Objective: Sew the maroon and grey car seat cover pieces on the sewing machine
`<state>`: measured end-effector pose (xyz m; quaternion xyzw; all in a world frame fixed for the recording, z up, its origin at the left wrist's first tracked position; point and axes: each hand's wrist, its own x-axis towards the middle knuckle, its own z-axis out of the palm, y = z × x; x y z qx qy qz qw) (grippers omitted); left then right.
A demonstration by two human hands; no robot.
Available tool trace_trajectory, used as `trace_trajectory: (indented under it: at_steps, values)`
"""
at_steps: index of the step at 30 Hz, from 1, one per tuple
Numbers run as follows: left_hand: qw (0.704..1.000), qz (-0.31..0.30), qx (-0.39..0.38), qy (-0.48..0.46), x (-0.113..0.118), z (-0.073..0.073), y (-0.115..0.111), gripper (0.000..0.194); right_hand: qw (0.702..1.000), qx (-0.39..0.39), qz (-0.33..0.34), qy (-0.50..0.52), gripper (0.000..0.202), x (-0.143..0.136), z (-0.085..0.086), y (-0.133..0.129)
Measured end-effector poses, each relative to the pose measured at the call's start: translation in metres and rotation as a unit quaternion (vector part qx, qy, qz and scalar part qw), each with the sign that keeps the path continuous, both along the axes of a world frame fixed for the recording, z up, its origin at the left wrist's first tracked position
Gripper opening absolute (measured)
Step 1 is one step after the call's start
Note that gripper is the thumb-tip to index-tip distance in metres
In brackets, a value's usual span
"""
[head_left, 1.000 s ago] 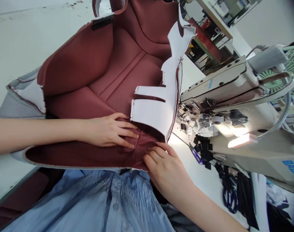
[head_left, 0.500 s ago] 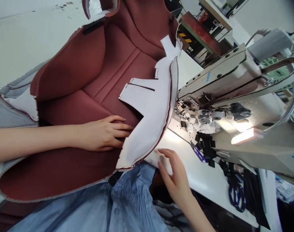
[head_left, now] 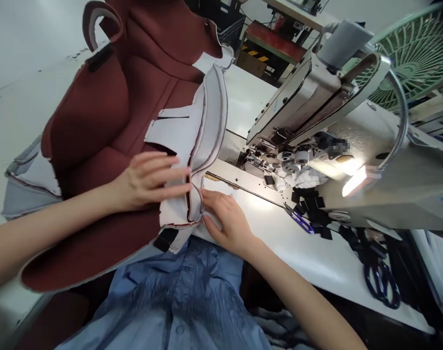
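We have the white worktop (head_left: 265,238) spread under and to the left of the sewing machine (head_left: 367,131). On it, left of the machine, lies the dark red seat cover (head_left: 93,114), its white and grey edge on the side toward the machine. Behind the machine stands the green fan (head_left: 411,70). Our left hand (head_left: 143,182) is on the cover, the farther of the two from the machine, its fingers straight and slightly spread over the white backing, without a grip. Our right hand (head_left: 230,221), closer to the machine, touches the cover's grey edge with thumb and fingers a little parted; we cannot tell whether they pinch it. On the machine's near side are the dark-handled scissors (head_left: 383,284), the heap of black pieces (head_left: 310,201) and the purple snips (head_left: 303,223).
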<state>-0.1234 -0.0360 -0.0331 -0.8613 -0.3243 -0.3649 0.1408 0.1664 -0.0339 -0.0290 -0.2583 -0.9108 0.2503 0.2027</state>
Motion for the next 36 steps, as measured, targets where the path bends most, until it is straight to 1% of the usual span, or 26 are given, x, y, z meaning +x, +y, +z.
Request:
trace_trajectory:
  at_steps: [2,4,6,8,10,12,14,16,18,21,24,26,28,31,34,36]
  values:
    - [0.996,-0.041,-0.013,0.072,0.011,0.006,0.003,0.022,0.999,0.045,0.006,0.012,0.032,0.006,-0.007,-0.005]
    - [0.991,-0.074,-0.039,0.100,0.021,0.013,0.005,0.018,0.994,0.103,0.016,-0.024,0.033,0.005,-0.011,-0.009]
    - [0.986,-0.102,-0.043,0.128,0.028,0.021,0.003,0.020,0.981,0.182,0.022,-0.064,0.029,-0.001,-0.013,-0.012]
    - [0.979,-0.105,-0.035,0.171,0.034,0.028,-0.004,0.025,0.963,0.253,0.033,-0.087,0.025,-0.007,-0.012,-0.013]
    - [0.973,-0.091,-0.043,0.206,0.041,0.029,-0.014,0.027,0.952,0.290,0.046,-0.089,0.025,-0.011,-0.012,-0.014]
    - [0.973,-0.060,-0.065,0.215,0.047,0.024,-0.024,0.025,0.948,0.305,0.046,-0.076,0.028,-0.011,-0.013,-0.014]
    - [0.976,-0.015,-0.090,0.197,0.048,0.012,-0.031,0.026,0.947,0.314,0.038,-0.061,0.030,-0.009,-0.014,-0.012]
    - [0.978,0.017,-0.109,0.176,0.045,-0.001,-0.035,0.031,0.948,0.312,0.035,-0.048,0.031,-0.007,-0.016,-0.009]
    - [0.980,0.020,-0.118,0.161,0.041,-0.010,-0.035,0.032,0.951,0.306,0.040,-0.029,0.029,-0.006,-0.016,-0.007]
    - [0.984,-0.001,-0.107,0.140,0.036,-0.015,-0.030,0.031,0.949,0.309,0.053,-0.010,0.023,-0.007,-0.013,-0.003]
    - [0.988,-0.024,-0.085,0.128,0.037,-0.014,-0.017,0.025,0.943,0.326,0.064,-0.028,0.025,-0.006,-0.008,0.002]
    - [0.987,-0.041,-0.073,0.137,0.041,-0.013,-0.002,0.022,0.938,0.337,0.063,-0.048,0.027,-0.002,-0.006,0.008]
    - [0.984,-0.061,-0.059,0.158,0.048,-0.011,0.018,0.020,0.933,0.350,0.049,-0.065,0.027,0.004,-0.006,0.017]
    - [0.979,-0.090,-0.027,0.183,0.066,-0.012,0.055,0.016,0.926,0.367,0.010,-0.084,0.027,0.020,-0.011,0.035]
    - [0.979,-0.096,-0.010,0.179,0.088,-0.015,0.091,0.014,0.921,0.373,-0.031,-0.107,0.029,0.039,-0.016,0.053]
    - [0.982,-0.097,-0.007,0.160,0.101,-0.017,0.109,0.016,0.920,0.368,-0.049,-0.122,0.029,0.050,-0.019,0.064]
